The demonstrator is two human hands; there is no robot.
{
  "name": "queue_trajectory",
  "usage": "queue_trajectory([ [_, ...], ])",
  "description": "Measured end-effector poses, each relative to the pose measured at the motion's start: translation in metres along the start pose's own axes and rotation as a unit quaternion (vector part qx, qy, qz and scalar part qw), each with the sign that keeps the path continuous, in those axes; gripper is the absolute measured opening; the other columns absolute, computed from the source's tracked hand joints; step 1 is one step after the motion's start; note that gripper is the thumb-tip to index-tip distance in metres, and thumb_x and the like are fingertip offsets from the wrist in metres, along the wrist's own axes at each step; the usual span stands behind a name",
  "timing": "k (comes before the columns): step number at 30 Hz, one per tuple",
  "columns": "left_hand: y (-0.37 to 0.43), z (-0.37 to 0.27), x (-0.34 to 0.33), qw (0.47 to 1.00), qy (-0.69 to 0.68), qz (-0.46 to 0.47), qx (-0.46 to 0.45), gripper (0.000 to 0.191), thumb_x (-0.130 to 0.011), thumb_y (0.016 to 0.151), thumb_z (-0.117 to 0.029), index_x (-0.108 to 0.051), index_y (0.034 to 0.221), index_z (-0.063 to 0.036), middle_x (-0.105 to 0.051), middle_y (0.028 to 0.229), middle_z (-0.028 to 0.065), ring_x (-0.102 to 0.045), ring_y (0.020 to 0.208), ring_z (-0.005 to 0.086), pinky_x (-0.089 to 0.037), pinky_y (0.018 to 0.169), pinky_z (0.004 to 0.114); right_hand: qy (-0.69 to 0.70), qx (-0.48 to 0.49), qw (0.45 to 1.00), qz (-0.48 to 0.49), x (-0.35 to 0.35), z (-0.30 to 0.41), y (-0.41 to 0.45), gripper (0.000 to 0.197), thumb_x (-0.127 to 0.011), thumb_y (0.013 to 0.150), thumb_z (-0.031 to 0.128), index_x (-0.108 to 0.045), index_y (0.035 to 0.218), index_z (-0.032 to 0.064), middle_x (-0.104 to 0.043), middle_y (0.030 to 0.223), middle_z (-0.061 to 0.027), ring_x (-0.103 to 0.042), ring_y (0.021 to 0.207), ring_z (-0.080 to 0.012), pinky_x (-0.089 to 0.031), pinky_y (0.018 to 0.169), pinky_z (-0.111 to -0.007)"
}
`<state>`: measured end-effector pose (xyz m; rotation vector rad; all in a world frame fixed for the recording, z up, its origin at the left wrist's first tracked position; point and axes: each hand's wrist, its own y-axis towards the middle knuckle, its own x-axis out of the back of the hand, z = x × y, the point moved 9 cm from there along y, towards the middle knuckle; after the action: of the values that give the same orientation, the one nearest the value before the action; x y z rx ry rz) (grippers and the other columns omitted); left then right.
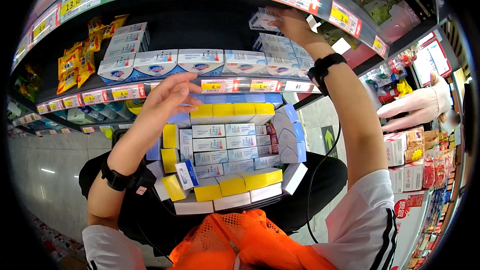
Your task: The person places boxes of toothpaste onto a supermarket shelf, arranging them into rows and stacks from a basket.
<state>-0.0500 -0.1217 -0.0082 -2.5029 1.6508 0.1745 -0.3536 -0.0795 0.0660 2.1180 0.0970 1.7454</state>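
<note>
My right hand (294, 24) reaches deep into the shelf and grips a white-and-blue soap box (262, 19), partly hidden by the fingers. It is above a stack of similar soap boxes (277, 43) at the shelf's right. My left hand (168, 95) hovers before the shelf's front edge with nothing in it, fingers bent and apart. Along that edge stands a row of soap boxes (200, 60). On my lap a dark container is packed with white soap boxes (208, 144), ringed by yellow-sided boxes (225, 187) and lilac boxes (288, 131).
Yellow packets (73, 63) lie at the shelf's left. Price tags (219, 86) line the shelf edge. A black cable (314, 180) hangs beside my right knee. To the right are stacked cartons (405, 172) and a person in pale clothing (431, 101).
</note>
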Motion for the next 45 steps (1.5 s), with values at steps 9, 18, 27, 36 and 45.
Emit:
queue_trajectory([
  [9,-0.001,-0.002,0.020,0.999,-0.038,-0.022,0.013,0.034,-0.044,0.091,-0.020,-0.047,0.122,-0.0060,-0.057,0.106,0.0095,-0.057,0.093,0.0170,-0.046,0.083,0.030,0.005,-0.020,0.986,0.166,-0.058,-0.030,0.005,0.042,-0.061,0.082,0.023,-0.051,0.123,0.0152,-0.054,0.120,-0.0105,-0.050,0.111,-0.0291,-0.039,0.093,-0.037],
  [18,0.002,0.006,0.020,0.997,-0.061,-0.029,0.033,0.037,-0.046,0.091,-0.022,-0.046,0.123,-0.0039,-0.056,0.101,0.0056,-0.057,0.089,0.0145,-0.047,0.079,0.028,0.012,-0.159,0.966,0.204,-0.051,-0.042,-0.006,0.047,-0.044,0.089,0.047,-0.051,0.124,0.0161,-0.051,0.124,-0.0072,-0.047,0.115,-0.0270,-0.036,0.096,-0.034],
  [27,0.015,0.010,0.017,0.994,0.106,-0.016,-0.011,0.030,-0.046,0.090,-0.015,-0.050,0.118,-0.0066,-0.058,0.101,0.0064,-0.057,0.092,0.0145,-0.046,0.081,0.027,0.311,-0.295,0.904,-0.001,-0.033,-0.121,-0.071,0.063,-0.033,0.090,0.053,-0.036,0.132,0.0053,-0.035,0.137,-0.0161,-0.033,0.126,-0.0313,-0.025,0.103,-0.035],
  [36,0.108,-0.071,-0.161,0.635,0.692,0.123,-0.322,0.043,-0.056,0.085,-0.023,-0.045,0.123,-0.0044,-0.044,0.126,0.0138,-0.037,0.123,0.0302,-0.031,0.102,0.039,0.097,-0.186,0.976,0.052,-0.073,-0.112,-0.098,0.058,-0.023,0.092,0.050,-0.039,0.132,0.0101,-0.031,0.140,-0.0111,-0.022,0.132,-0.0270,-0.017,0.108,-0.037],
  [45,0.208,0.009,-0.181,0.553,0.804,0.215,-0.024,0.113,-0.065,0.064,-0.059,-0.007,0.138,0.0034,-0.005,0.144,0.0260,-0.004,0.134,0.0393,-0.011,0.109,0.045,0.065,-0.223,0.968,0.090,-0.057,-0.100,-0.104,0.061,-0.019,0.091,0.053,-0.031,0.137,0.0144,-0.025,0.144,-0.0056,-0.019,0.134,-0.0249,-0.015,0.108,-0.047],
])
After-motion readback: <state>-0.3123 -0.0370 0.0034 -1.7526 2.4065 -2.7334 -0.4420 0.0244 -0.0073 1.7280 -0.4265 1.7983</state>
